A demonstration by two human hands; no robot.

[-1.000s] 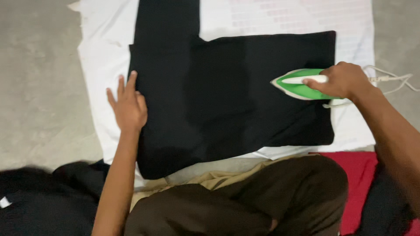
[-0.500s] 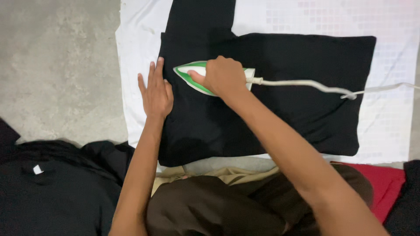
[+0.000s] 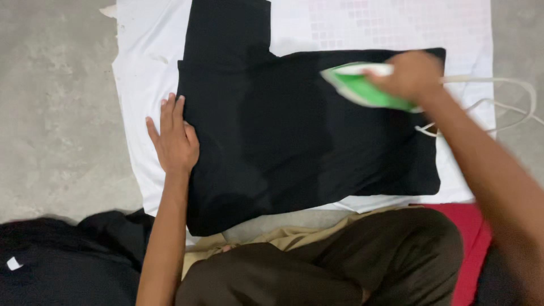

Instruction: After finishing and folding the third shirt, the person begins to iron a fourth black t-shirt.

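A green-and-white iron is gripped by the right hand on a black garment, whose edge is pressed flat by the left hand.

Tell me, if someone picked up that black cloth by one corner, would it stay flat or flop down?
It would probably flop: the black cloth lies thin and limp on the white sheet. It looks light, since the left hand pins its edge with flat fingers. It might slide a little when pushed.

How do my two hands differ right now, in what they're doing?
The left hand lies flat, fingers spread, on the edge of the black garment; the right hand is closed around the green iron. The left looks sharp, the right blurred. Both are over the same garment.
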